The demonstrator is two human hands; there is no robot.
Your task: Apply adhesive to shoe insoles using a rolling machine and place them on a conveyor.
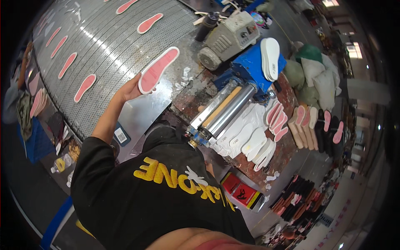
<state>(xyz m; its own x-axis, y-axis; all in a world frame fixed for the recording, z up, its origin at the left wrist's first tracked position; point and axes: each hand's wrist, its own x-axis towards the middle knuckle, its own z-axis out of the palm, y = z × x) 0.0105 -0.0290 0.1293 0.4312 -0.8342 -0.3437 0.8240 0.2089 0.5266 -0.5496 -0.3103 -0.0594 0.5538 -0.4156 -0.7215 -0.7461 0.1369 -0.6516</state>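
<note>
So I'm holding the insole [157, 69] in my left hand [132, 88], laying it flat over the mesh belt [104, 46]; right hand's out of view.

A black short-sleeved shirt [166, 196] bears yellow lettering and a white figure.

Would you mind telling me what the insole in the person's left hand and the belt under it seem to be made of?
The insole looks like thin foam or fibreboard: a flat matte pink face with a white rim, holding its shape in the left hand. I cannot tell which. The conveyor belt looks like woven metal mesh: grey, finely gridded, with bright glints of light.
</note>
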